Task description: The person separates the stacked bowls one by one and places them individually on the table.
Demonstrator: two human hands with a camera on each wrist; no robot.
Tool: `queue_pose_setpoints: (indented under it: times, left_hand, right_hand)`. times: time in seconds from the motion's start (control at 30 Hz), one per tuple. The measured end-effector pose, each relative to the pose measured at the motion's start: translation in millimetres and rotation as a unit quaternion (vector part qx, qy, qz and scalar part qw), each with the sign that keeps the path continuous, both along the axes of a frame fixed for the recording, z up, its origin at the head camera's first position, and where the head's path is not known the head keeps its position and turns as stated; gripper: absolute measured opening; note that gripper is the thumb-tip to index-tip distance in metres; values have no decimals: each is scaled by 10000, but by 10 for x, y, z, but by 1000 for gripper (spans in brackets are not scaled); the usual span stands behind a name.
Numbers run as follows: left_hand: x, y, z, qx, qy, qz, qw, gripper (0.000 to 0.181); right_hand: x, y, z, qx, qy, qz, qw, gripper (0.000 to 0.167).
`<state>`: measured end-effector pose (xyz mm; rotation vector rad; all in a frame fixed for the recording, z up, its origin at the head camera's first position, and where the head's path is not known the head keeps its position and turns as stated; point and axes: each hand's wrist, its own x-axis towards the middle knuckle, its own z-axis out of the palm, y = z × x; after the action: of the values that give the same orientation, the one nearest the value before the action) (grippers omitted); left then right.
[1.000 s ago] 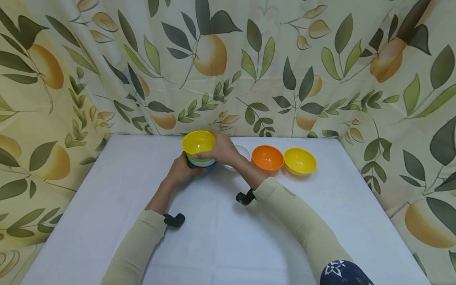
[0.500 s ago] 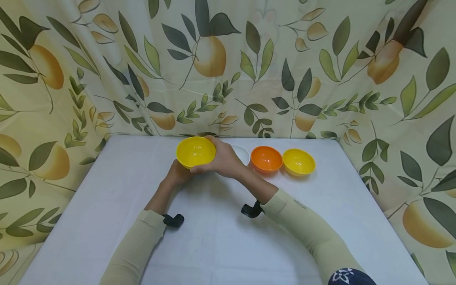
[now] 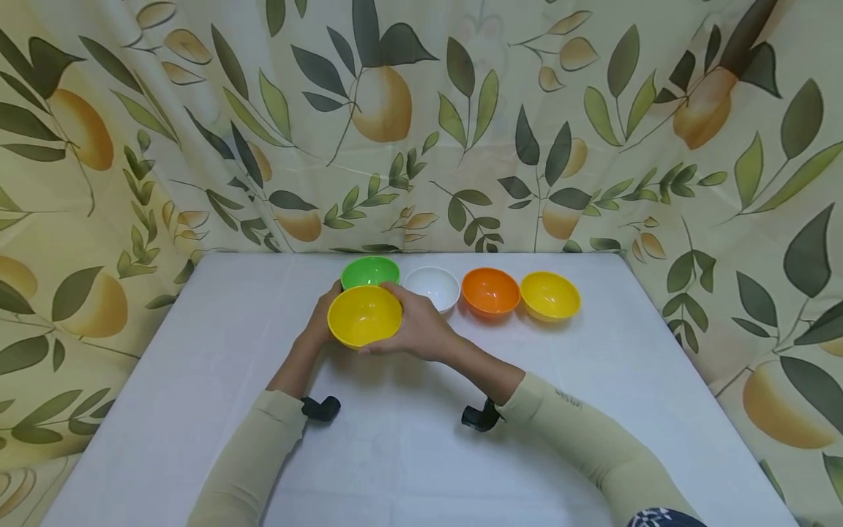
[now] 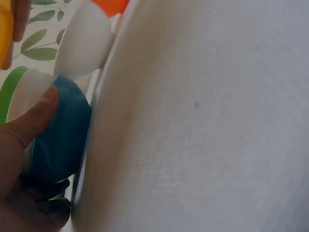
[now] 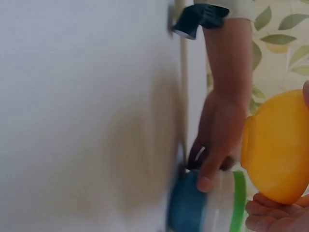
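My right hand [image 3: 424, 329] holds a yellow bowl [image 3: 364, 316] off the table, with the thumb at its near rim. In the right wrist view this yellow bowl [image 5: 280, 150] is raised apart from a stack of nested bowls. That stack stands on the table, gripped by my left hand [image 3: 321, 318]. A green bowl [image 3: 370, 269] is uppermost in it. Below come a white bowl [image 5: 219, 203] and, at the bottom, a blue bowl [image 4: 65, 130]. My left thumb presses the stack's side in the left wrist view. The yellow bowl hides part of the stack in the head view.
Right of the stack, a white bowl [image 3: 432, 285], an orange bowl [image 3: 490, 291] and another yellow bowl [image 3: 550, 296] stand in a row near the back edge of the white-covered table [image 3: 395, 454]. A fruit-patterned curtain [image 3: 421, 146] hangs behind.
My right hand has lifted the yellow bowl off the stack and brought it nearer to me, uncovering the green bowl. My left hand stays on the stack.
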<state>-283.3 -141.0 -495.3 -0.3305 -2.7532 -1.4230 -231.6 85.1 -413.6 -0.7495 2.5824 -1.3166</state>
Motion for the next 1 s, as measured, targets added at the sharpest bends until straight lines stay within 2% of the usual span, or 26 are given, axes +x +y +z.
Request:
queue_pose_setpoints:
  times: [0.17, 0.3, 0.43, 0.57, 1.0]
  left_hand:
    - [-52, 14, -27, -353, -349, 111, 9987, 70]
    - [-96, 16, -53, -509, -492, 152, 9974, 82]
    - [-105, 14, -43, -507, -582, 217, 9968, 97]
    - [-88, 18, -24, -398, -640, 263, 9968, 104]
    - [-56, 38, -38, -290, -366, 184, 9987, 101]
  right_hand:
    - [55, 22, -109, -10, -138, 37, 9999, 109]
    - [81, 58, -216, -70, -230, 74, 9997, 107]
    - [92, 88, -311, -153, -176, 111, 9997, 103]
    - [91, 97, -391, -210, -129, 115, 9996, 103]
    - [97, 103, -561, -123, -281, 154, 9994, 103]
